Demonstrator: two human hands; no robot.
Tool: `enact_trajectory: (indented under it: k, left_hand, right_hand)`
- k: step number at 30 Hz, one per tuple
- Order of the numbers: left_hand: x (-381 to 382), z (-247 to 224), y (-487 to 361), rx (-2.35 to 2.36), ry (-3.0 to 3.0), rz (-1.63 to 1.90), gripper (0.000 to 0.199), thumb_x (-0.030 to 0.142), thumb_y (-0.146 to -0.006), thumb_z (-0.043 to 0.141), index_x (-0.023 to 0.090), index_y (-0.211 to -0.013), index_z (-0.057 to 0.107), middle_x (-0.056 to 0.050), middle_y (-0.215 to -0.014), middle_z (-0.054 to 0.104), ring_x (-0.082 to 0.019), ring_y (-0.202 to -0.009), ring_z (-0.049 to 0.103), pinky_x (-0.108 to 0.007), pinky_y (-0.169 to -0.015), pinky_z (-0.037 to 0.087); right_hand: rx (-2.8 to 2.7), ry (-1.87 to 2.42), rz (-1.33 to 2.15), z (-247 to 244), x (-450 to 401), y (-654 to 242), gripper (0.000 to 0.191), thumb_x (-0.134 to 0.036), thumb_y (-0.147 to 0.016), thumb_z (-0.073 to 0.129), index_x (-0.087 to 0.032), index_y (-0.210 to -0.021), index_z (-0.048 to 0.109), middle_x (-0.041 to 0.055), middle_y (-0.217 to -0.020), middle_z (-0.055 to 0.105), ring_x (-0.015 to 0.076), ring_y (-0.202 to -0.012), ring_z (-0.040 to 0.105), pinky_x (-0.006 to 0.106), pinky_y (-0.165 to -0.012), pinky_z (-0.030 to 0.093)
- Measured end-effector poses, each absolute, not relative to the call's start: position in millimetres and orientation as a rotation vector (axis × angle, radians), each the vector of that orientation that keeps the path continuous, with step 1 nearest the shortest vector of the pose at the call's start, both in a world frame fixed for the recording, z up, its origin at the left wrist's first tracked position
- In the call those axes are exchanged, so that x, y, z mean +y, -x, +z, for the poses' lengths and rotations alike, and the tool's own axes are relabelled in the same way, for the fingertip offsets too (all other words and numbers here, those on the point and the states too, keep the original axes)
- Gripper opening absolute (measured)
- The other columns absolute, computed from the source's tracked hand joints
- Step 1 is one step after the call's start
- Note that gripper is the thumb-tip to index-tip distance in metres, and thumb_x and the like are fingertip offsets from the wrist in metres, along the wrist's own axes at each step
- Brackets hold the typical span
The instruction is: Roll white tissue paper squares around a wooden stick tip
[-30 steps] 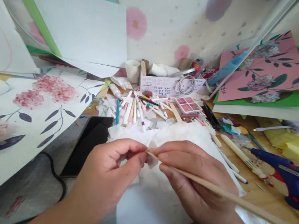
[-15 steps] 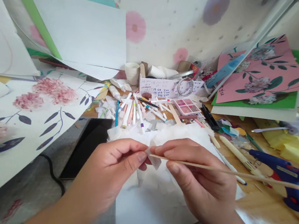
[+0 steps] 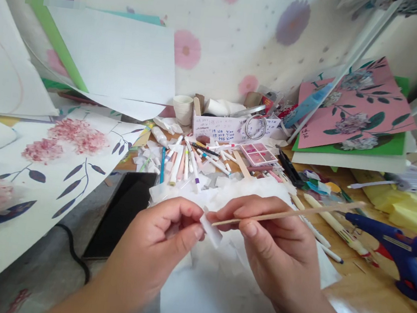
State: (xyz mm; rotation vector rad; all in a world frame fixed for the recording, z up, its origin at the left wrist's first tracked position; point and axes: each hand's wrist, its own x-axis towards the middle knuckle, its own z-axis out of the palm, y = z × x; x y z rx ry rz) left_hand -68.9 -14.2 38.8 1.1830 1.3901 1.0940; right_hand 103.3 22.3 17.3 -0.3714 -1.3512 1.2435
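Note:
Between the thumb and fingers of my left hand (image 3: 163, 244) is pinched a small piece of white tissue paper (image 3: 211, 231). My right hand (image 3: 277, 245) grips a thin wooden stick (image 3: 300, 212) with thumb and fingers. The stick's near tip meets the tissue paper, and its other end points up to the right. Both hands hover over a white sheet of paper (image 3: 215, 298), with more crumpled white tissue (image 3: 261, 187) just behind them. What the curled fingers of my left hand cover is hidden.
A black phone-like tablet (image 3: 121, 217) lies left of my hands, beside a sheet with pink tissue flowers (image 3: 90, 138). Several markers (image 3: 189, 159) and a pink palette (image 3: 257, 153) lie behind. At right are a blue glue gun (image 3: 391, 237) and a pink flower picture (image 3: 361, 103).
The stick has tilted, its far end now higher. My right hand has turned slightly, and more of the tissue piece shows between the hands. The camera view has shifted a little upward.

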Motion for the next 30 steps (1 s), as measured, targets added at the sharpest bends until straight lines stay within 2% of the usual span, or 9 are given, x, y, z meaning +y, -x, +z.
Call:
enact_trajectory:
  k: [3,8,13,18,30]
  left_hand:
    - [-12.5,34.7,70.4,1.340,-1.217,1.113,0.012,0.031,-0.082,0.070,0.021,-0.076,0.066,0.003,-0.067,0.061,-0.014,-0.064,0.054,-0.023,-0.059,0.044]
    - [-10.3,30.7,70.0,1.291,-1.170,1.188,0.015,0.031,-0.081,0.074,0.023,-0.088,0.063,0.002,-0.087,0.066,-0.015,-0.080,0.061,-0.024,-0.071,0.048]
    - [-12.5,33.8,70.1,1.327,-1.165,1.132,0.016,0.031,-0.082,0.071,0.021,-0.074,0.062,0.005,-0.067,0.058,-0.012,-0.063,0.052,-0.020,-0.057,0.041]
    - [-12.5,39.8,70.2,1.395,-1.198,1.100,0.012,0.029,-0.077,0.072,0.021,-0.071,0.065,0.004,-0.066,0.062,-0.013,-0.062,0.055,-0.022,-0.058,0.044]
    - [-11.8,46.4,65.8,1.438,-1.201,1.086,0.011,0.028,-0.070,0.074,0.021,-0.064,0.067,0.003,-0.060,0.063,-0.013,-0.057,0.057,-0.022,-0.054,0.045]
  right_hand:
    - [-1.334,0.350,1.291,17.4,20.6,-100.3,0.017,-0.012,-0.092,0.065,-0.022,-0.102,0.073,0.0043,-0.094,0.074,0.0172,-0.089,0.072,0.031,-0.079,0.061]
    - [-1.327,0.290,1.354,18.1,20.1,-98.5,0.018,-0.011,-0.093,0.063,-0.022,-0.104,0.073,0.0039,-0.097,0.075,0.0148,-0.093,0.072,0.028,-0.083,0.060]
    - [-1.361,0.322,1.293,17.0,21.7,-102.3,0.019,-0.012,-0.093,0.063,-0.023,-0.105,0.073,0.0040,-0.097,0.075,0.0171,-0.092,0.071,0.031,-0.080,0.059]
    - [-1.451,0.394,1.147,20.4,20.2,-106.3,0.020,-0.011,-0.091,0.064,-0.024,-0.104,0.073,0.0042,-0.096,0.075,0.0189,-0.092,0.071,0.036,-0.083,0.059]
    - [-1.560,0.419,1.048,26.3,22.4,-107.5,0.021,-0.007,-0.089,0.066,-0.022,-0.101,0.073,0.0045,-0.094,0.076,0.0178,-0.089,0.072,0.032,-0.079,0.059]
